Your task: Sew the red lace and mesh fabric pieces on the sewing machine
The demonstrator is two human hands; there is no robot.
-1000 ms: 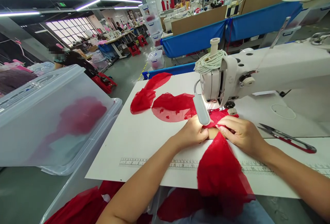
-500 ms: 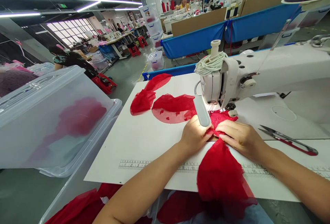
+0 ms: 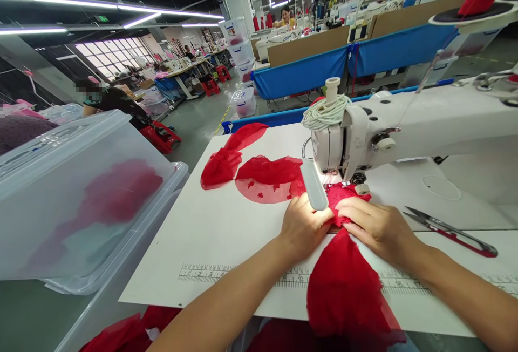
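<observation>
Red lace and sheer fabric (image 3: 343, 282) runs from under the needle area of a white sewing machine (image 3: 421, 125), between my hands, and drapes over the table's front edge. My left hand (image 3: 304, 228) has its fingers closed on the fabric's left side, partly behind a grey lamp-like bar (image 3: 314, 184). From the right, my right hand (image 3: 378, 229) pinches the same fabric, thumb and fingers close to the presser area. The needle tip is hard to make out. Joined red sheer pieces (image 3: 269, 171) lie flat on the table left of the machine.
Thread snips (image 3: 451, 230) lie right of my right hand. A printed ruler (image 3: 202, 272) runs along the front of the white table (image 3: 170, 244). Clear plastic bins (image 3: 93, 190) with red fabric stand at the left. Other people and machines are farther back.
The view has tilted up slightly, so the scene sits lower. Both hands stay on the fabric at the machine; a little more red lace shows between them.
</observation>
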